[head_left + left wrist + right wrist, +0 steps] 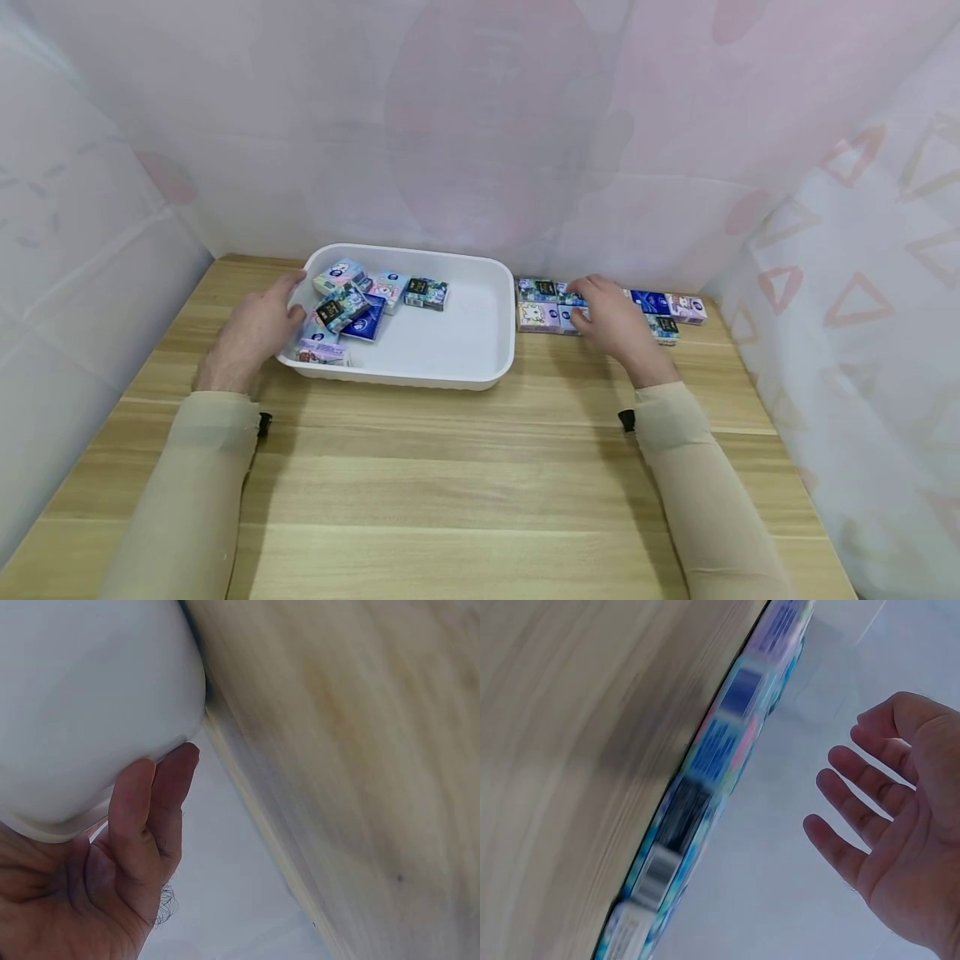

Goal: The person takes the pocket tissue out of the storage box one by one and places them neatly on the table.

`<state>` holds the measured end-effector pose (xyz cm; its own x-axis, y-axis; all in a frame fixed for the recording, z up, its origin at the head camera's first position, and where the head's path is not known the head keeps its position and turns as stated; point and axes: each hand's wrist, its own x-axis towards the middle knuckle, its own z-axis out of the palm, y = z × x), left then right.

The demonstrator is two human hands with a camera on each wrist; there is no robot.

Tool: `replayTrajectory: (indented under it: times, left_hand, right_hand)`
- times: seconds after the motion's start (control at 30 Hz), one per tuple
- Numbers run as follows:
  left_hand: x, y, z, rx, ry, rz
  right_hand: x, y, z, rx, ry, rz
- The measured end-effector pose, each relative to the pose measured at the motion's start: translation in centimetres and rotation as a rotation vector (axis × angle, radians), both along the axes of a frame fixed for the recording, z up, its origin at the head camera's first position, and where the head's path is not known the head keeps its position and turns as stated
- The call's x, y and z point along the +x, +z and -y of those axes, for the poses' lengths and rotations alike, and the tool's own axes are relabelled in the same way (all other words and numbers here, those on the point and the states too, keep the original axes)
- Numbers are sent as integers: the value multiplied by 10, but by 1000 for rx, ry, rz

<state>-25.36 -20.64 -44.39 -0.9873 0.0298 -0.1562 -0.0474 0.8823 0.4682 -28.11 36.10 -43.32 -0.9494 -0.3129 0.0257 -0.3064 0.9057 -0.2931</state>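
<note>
A white plastic tray [450, 342] stands on the table with several small tissue packs [363, 321] heaped in its left part. My left hand [255, 332] holds the tray's left rim; in the left wrist view its fingers [131, 802] lie against the outer wall, and the thumb is hidden there. Right of the tray, more tissue packs [538, 315] lie side by side in two rows. Above these rows is my right hand [618, 321], covering some packs. The right wrist view shows this hand [907, 825] with spread, slightly bent fingers, holding nothing, apart from the packs [682, 814].
The wooden table [450, 483] carries everything. Pale patterned cloth [502, 125] rises behind it, with more cloth [862, 292] along the right side and at the left. The tray's right wall stands close to the first packs of the rows.
</note>
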Motion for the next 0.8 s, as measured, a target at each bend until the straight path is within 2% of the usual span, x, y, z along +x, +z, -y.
replayTrajectory:
  times: [0.17, 0.2, 0.23, 0.5, 0.8]
  left_hand:
    - [0, 0, 1, -2, -1, 4]
    - [0, 0, 1, -3, -1, 7]
    - [0, 1, 1, -3, -1, 9]
    - [-1, 0, 2, -6, 0, 18]
    - [-2, 1, 3, -8, -10, 38]
  right_hand:
    - [-1, 0, 31, -14, 39, -35]
    - [0, 1, 38, -13, 44, -50]
    - [11, 15, 54, 9, 32, -54]
    - [14, 18, 104, 24, 95, -142]
    - [10, 13, 149, 71, 115, -82]
